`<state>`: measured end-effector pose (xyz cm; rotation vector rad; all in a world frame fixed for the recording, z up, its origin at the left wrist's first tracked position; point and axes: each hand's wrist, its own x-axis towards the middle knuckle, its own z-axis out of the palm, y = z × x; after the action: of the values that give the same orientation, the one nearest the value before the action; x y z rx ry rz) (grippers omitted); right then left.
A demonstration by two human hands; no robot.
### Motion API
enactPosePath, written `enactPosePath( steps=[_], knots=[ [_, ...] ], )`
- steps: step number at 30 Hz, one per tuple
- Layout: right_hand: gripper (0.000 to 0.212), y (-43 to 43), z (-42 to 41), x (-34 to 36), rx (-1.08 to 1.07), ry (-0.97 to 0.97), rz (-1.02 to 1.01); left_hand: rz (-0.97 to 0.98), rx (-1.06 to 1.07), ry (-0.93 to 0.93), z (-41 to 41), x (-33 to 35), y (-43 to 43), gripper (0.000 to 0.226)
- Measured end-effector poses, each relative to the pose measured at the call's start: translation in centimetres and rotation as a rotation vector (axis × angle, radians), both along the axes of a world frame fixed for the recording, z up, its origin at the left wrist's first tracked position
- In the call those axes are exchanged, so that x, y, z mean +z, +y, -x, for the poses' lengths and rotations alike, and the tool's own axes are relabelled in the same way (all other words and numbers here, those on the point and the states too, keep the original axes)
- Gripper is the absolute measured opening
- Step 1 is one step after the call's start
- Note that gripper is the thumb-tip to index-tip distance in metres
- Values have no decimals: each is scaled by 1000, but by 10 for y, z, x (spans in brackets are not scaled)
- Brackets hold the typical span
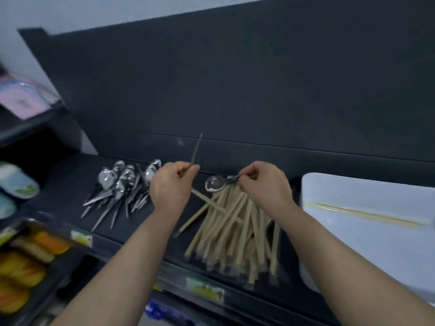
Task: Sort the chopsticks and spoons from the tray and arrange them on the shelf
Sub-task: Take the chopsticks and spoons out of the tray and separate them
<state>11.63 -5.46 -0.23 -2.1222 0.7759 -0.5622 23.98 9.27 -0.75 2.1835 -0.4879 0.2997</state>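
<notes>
Spoon (220, 182) handle half-hidden in right hand (264, 185)

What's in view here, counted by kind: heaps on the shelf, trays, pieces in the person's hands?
Spoon heap: 1
Chopstick heap: 1
White tray: 1
Held spoon, right hand: 1
Thin metal piece, left hand: 1
Total: 5
Single pieces in the heaps are too blurred to count.

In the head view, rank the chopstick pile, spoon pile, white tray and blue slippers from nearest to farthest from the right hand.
From the right hand:
1. chopstick pile, just beneath it.
2. white tray, to its right.
3. spoon pile, to the left, past the left hand.
4. blue slippers, at the far left edge.
</notes>
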Motion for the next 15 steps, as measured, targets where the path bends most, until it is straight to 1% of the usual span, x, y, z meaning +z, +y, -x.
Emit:
enactPosePath(
  steps=[2, 4, 6, 8, 9, 12, 15],
  knots=[
    [8, 32, -40, -16, 8, 10, -55, -22, 0, 55, -34, -12, 35, 17],
    [8, 61, -76, -29, -3, 1, -118, -37, -6, 47, -66, -21, 64, 17],
    [8, 84, -110, -40, -23, 10, -163, 40, -64, 73, -96, -30, 87, 6],
    [12, 102, -141, -47, -58, -11, -216, 110, -121, 86, -122, -36, 107, 7],
    [14, 110, -155, -51, -80, -30, -249, 110, -131, 77, -134, -40, 116, 8],
    [9, 133, -194, -62, -130, -19, -292, -19, -118, -18, -166, -51, 137, 14],
    [10, 156, -216, -68, -117, 25, -288, -200, -149, -48, -193, -66, 151, 21]
  ],
)
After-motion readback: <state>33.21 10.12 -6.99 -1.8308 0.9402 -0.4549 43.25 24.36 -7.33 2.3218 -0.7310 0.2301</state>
